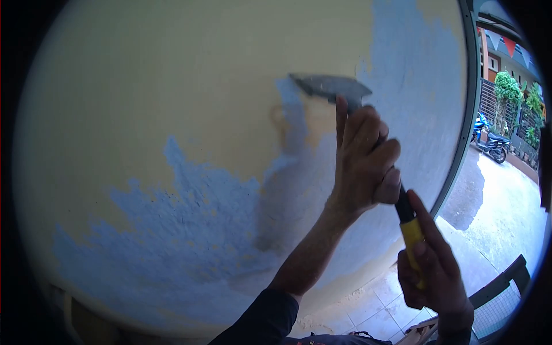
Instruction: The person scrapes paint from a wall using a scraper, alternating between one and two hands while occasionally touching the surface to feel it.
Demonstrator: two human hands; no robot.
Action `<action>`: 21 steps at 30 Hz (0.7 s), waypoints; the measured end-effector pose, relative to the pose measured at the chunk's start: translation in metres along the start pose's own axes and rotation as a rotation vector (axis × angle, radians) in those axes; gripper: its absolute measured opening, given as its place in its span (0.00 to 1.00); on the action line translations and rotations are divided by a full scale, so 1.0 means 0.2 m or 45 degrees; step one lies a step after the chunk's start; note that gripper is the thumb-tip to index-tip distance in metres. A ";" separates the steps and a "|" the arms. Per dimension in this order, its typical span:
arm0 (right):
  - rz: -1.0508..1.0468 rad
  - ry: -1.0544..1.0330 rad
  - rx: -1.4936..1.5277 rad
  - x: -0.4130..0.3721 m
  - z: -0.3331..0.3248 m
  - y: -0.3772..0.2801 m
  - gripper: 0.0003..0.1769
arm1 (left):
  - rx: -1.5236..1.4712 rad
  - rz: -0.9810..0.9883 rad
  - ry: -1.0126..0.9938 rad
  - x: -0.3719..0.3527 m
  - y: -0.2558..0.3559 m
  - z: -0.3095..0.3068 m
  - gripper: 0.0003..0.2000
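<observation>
On my feed, the L hand was clenched round the dark upper shaft of a scraper, just below its blade, w/ one finger stretched up to the metal. The R hand was grasping the yellow handle, lower down, so I had both hands on the one tool. The scraper ran on a slant, up & to pic left, in front of the wall; blade tip sat by the top of a narrow blue-grey strip. Couldn't tell if it touched. Wall was yellowish up top, w/ a big ragged blue-grey patch below & more nr the R edge. Dark sleeve on the L arm. Past the door frame, I saw a motorbike parked nr a bush. Tiled floor showed below.
</observation>
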State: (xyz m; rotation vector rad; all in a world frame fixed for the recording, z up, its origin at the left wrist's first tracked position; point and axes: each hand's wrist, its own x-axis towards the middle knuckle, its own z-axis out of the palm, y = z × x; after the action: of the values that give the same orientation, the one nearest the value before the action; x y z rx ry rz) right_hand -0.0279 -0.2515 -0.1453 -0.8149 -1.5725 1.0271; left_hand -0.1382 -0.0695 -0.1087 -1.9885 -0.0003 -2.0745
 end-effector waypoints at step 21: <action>0.146 0.030 0.072 -0.01 -0.02 -0.05 0.31 | 0.102 0.040 0.019 -0.01 0.00 0.03 0.31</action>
State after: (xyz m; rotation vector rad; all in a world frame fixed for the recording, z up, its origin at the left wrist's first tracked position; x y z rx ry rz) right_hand -0.0235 -0.2558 -0.1367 -0.8838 -1.4843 1.1353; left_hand -0.1329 -0.0673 -0.1111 -1.9145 -0.0485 -2.0370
